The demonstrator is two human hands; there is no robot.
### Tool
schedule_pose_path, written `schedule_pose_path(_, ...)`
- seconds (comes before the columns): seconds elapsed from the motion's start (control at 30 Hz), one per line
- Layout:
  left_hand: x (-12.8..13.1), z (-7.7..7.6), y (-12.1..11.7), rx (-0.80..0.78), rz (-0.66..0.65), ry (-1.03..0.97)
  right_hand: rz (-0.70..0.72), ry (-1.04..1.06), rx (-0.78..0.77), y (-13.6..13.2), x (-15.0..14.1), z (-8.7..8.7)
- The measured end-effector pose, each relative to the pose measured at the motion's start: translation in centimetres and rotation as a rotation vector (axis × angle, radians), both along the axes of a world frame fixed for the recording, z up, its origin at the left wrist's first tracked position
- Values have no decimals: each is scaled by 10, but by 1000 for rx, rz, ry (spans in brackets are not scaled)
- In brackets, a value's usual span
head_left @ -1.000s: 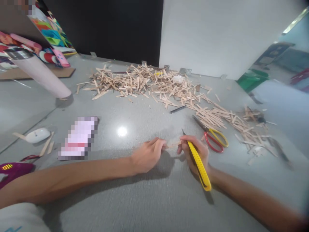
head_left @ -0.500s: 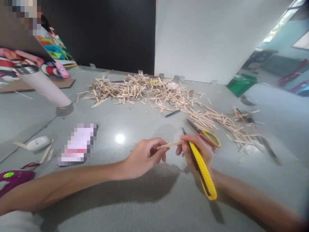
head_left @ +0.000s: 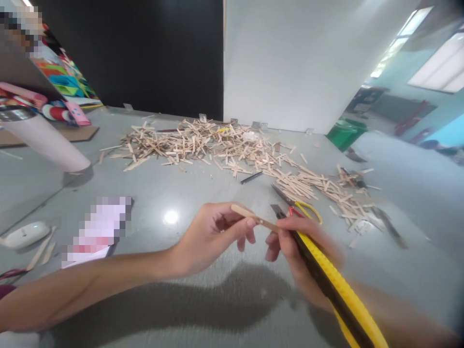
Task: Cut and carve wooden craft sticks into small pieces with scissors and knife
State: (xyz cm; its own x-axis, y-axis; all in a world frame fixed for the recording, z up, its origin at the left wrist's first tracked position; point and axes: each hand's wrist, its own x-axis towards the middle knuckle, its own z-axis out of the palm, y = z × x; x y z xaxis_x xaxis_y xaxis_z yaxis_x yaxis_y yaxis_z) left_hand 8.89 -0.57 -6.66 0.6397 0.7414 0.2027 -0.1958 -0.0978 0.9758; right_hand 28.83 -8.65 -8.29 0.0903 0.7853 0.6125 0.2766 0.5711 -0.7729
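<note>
Loosely, left hand [head_left: 203,238] in pinch on stick [head_left: 242,211]; right hand [head_left: 324,236] snug around yellow cutter [head_left: 335,278].

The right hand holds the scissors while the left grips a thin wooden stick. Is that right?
The tool is wrong: the head view shows the right hand holding a yellow cutter; the scissors lie on the table. The left hand does grip a thin wooden stick.
</note>
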Motion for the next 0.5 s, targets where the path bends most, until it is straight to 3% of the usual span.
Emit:
schedule_pose_path(0.2, 1, -13, -6, -98, -76, -55, 49, -16, -44, -2, -3, -7)
schedule_pose_path(0.37, -3, -8, -9, -143, -38, -24, 32, -120, -50, 0, 2, -2)
schedule_pose_path(0.5, -6, -6, -12, -218, -20, 16, 29, -70, -67, -1, 7, 6)
